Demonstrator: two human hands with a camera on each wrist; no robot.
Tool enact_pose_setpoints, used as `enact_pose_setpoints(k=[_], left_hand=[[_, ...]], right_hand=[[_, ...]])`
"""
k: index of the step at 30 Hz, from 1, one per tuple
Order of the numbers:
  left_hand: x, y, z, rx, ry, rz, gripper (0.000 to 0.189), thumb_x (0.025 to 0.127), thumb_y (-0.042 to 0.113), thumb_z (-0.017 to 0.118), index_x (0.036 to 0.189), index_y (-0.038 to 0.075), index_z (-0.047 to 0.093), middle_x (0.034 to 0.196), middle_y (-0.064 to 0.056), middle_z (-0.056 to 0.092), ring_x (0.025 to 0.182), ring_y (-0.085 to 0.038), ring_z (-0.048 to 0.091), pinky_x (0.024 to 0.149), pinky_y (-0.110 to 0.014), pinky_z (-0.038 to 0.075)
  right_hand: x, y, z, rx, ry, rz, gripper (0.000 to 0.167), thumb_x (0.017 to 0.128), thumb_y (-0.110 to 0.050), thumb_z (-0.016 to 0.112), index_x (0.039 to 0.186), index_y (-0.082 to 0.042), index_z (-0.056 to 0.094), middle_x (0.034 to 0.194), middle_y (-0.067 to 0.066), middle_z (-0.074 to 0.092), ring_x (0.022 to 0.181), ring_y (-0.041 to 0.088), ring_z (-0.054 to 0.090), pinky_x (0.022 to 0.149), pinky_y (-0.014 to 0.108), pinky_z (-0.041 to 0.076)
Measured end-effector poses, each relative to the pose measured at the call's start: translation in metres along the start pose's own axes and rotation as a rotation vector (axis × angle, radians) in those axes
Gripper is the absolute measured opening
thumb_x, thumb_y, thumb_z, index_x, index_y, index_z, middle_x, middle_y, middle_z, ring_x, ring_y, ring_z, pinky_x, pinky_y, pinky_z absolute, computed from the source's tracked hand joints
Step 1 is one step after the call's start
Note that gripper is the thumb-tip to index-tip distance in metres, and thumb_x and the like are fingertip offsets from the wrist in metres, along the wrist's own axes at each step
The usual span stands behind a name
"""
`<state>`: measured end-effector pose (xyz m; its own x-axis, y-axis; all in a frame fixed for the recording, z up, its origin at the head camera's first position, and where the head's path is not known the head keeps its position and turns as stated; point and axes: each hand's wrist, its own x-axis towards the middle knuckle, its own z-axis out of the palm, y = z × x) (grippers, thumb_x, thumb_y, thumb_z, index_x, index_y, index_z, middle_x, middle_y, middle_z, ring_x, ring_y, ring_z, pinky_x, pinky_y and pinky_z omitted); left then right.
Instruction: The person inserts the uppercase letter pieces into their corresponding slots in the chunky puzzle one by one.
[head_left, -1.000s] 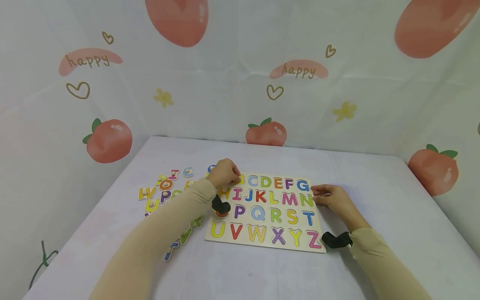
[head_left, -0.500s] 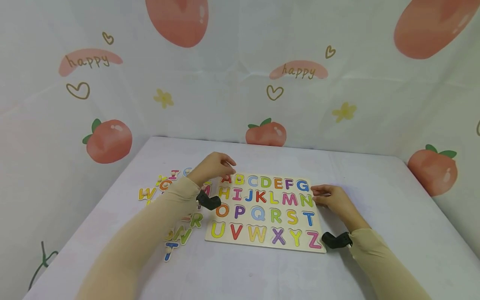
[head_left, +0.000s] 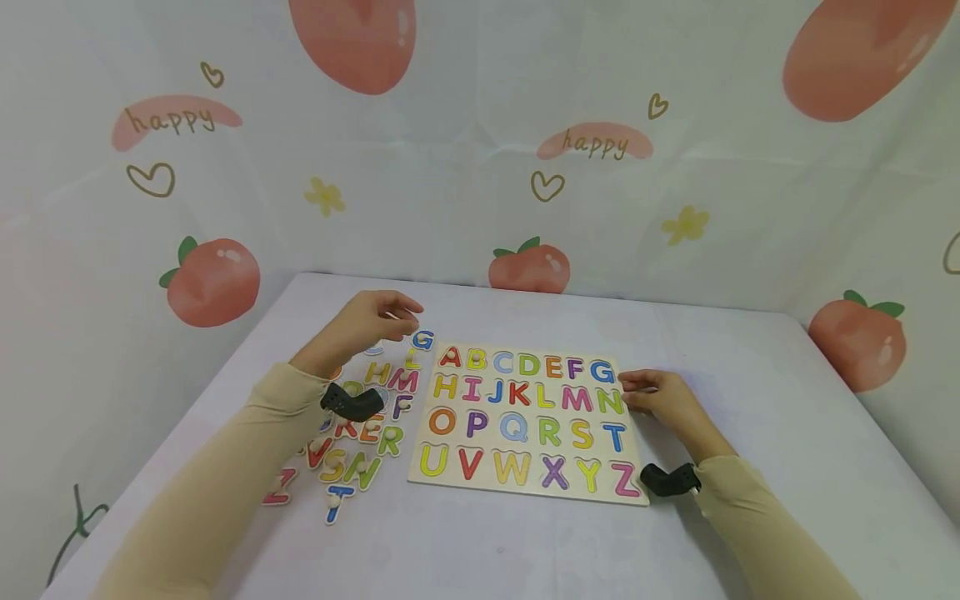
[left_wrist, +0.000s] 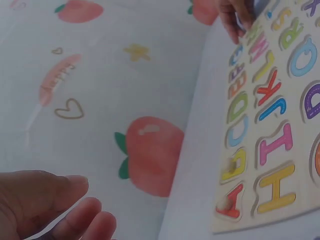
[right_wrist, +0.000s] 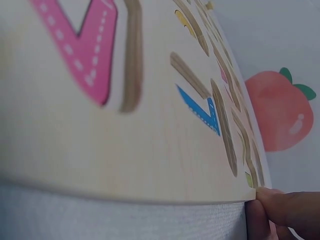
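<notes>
A wooden alphabet puzzle board (head_left: 491, 460) lies on the table with rows of coloured letters in cut-outs. Knobbed pieces A (head_left: 450, 357) and B (head_left: 477, 359) sit in its top row; the other slots show printed letters. My left hand (head_left: 366, 323) hovers over the far part of the loose letters, fingers loosely bent and nothing between them. Close to its fingertips lies a blue G piece (head_left: 423, 339). At the board's right edge, beside G and N, my right hand (head_left: 663, 402) grips the rim, its thumb (right_wrist: 272, 197) on top in the right wrist view.
Loose knobbed letter pieces lie left of the board, among them a T (head_left: 333, 505), an N (head_left: 361, 472) and a pink Z (head_left: 281, 487). The left forearm covers several others. A printed cloth (head_left: 450, 167) hangs behind the white table (head_left: 570, 550).
My left hand has let go at the board's top-left corner and moved left over the loose letters, uncovering A and B. My right hand stays at the board's edge.
</notes>
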<state>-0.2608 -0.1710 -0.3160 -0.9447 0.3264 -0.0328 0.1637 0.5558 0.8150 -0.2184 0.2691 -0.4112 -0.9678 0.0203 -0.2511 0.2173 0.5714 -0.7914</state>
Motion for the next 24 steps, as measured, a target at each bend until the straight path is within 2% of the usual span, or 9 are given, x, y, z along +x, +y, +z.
enact_pose_setpoints(k=[4,9,14,18,24], left_hand=[[-0.017,-0.005,-0.016,0.021,0.036,0.02,0.035,0.094,0.02,0.064,0.124,0.004,0.06,0.109,-0.015,0.064,0.089,-0.016,0.065,0.085,-0.037,0.053],[-0.038,-0.017,-0.034,0.044,0.078,-0.017,0.035,0.094,0.021,0.063,0.125,0.005,0.059,0.11,-0.014,0.062,0.089,-0.014,0.064,0.082,-0.029,0.051],[-0.053,-0.03,-0.045,0.065,0.127,-0.058,0.036,0.095,0.022,0.062,0.126,0.004,0.057,0.111,-0.015,0.06,0.091,-0.013,0.062,0.083,-0.029,0.05],[-0.05,-0.045,-0.044,0.057,0.153,-0.08,0.037,0.095,0.022,0.062,0.126,0.001,0.056,0.111,-0.017,0.06,0.087,-0.009,0.061,0.082,-0.029,0.051],[-0.033,-0.072,-0.037,0.043,0.171,-0.121,0.042,0.094,0.02,0.063,0.129,-0.002,0.054,0.119,-0.021,0.059,0.102,-0.027,0.058,0.09,-0.04,0.048]], right_hand=[[0.0,0.001,-0.001,0.017,-0.016,-0.025,0.041,0.093,-0.009,0.063,0.129,0.006,0.055,0.113,0.018,0.063,0.084,0.008,0.059,0.069,0.018,0.05],[-0.001,0.0,-0.001,0.006,-0.011,-0.028,0.041,0.092,-0.01,0.064,0.129,0.006,0.055,0.113,0.018,0.063,0.084,0.008,0.059,0.069,0.018,0.05],[-0.004,-0.002,-0.001,-0.011,-0.007,-0.018,0.041,0.093,-0.012,0.064,0.13,0.005,0.055,0.117,0.021,0.063,0.088,0.012,0.059,0.071,0.018,0.05],[-0.005,-0.003,-0.002,-0.022,-0.006,-0.016,0.042,0.093,-0.012,0.063,0.13,0.005,0.055,0.117,0.02,0.063,0.088,0.013,0.059,0.071,0.019,0.049],[-0.003,-0.002,0.0,-0.005,-0.001,-0.008,0.04,0.092,-0.01,0.064,0.129,0.004,0.056,0.113,0.018,0.063,0.088,0.014,0.059,0.07,0.018,0.049]])
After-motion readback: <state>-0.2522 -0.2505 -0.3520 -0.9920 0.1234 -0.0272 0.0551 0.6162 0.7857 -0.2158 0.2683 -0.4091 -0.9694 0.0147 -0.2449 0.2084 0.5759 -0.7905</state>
